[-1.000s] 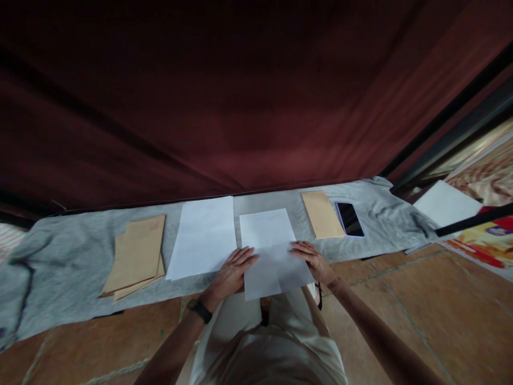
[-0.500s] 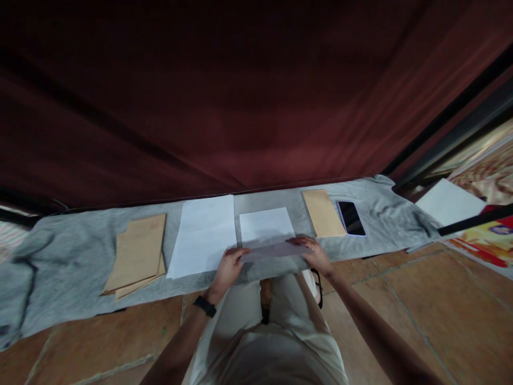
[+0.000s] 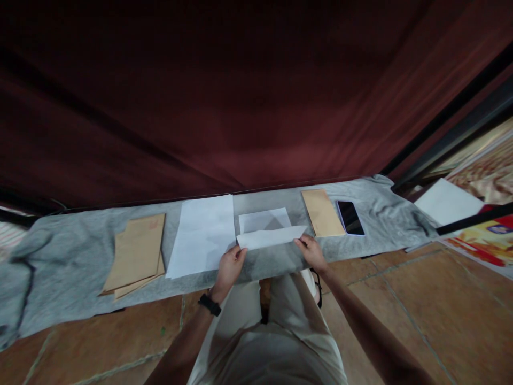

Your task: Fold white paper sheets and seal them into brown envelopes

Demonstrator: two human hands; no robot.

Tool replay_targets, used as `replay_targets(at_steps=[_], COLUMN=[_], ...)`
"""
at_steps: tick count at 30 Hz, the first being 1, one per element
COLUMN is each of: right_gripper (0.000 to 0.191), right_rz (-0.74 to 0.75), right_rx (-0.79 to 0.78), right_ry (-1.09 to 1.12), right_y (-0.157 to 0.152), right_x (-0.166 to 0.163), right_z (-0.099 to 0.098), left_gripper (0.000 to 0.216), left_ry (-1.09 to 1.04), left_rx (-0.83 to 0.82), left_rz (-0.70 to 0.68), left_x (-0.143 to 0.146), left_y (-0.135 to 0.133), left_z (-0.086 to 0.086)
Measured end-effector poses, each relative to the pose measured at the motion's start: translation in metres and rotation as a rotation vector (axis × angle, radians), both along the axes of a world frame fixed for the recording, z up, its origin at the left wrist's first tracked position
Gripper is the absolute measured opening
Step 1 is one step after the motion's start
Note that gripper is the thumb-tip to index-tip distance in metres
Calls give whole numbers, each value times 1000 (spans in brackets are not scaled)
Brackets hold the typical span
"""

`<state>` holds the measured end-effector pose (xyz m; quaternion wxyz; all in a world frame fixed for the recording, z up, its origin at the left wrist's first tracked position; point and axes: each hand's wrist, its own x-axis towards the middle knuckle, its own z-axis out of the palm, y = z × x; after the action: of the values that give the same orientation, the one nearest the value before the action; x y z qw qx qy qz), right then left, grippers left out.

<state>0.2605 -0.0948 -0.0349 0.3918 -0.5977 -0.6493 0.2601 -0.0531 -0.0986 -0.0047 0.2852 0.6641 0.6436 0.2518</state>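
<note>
My left hand (image 3: pixel 231 266) and my right hand (image 3: pixel 312 252) pinch the two near corners of a white sheet of paper (image 3: pixel 270 237). Its near part is lifted and bent up toward the far side, over the sheet's far part (image 3: pixel 260 220), which lies on the grey cloth. Just left of my left hand lies a stack of white paper (image 3: pixel 202 235). To the right of the held sheet, a brown envelope (image 3: pixel 323 213) lies flat, with a phone (image 3: pixel 351 218) beside it.
Several overlapping brown envelopes (image 3: pixel 138 251) lie at the left on the grey cloth (image 3: pixel 72 256). A dark red curtain (image 3: pixel 248 117) hangs behind the surface. At the far right are a white sheet (image 3: pixel 449 202) and a red and yellow printed package (image 3: pixel 489 235).
The near edge of the sheet has been raised and tipped away from me, showing a bright white strip. My hands have turned slightly, still gripping its ends.
</note>
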Motion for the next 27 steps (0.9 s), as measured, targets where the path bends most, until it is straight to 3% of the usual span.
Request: replay_targets(at_steps=[13, 27], right_gripper=[40, 37], right_rz=[-61, -190], right_rx=[-45, -96], right_ry=[-30, -297], right_y=[10, 17], right_x=[-8, -19], right_z=[1, 2], left_gripper=[16, 16], left_ry=[10, 138], left_rx=[-5, -78], left_rz=[79, 146], left_x=[9, 19], left_y=[8, 19], left_z=[4, 15])
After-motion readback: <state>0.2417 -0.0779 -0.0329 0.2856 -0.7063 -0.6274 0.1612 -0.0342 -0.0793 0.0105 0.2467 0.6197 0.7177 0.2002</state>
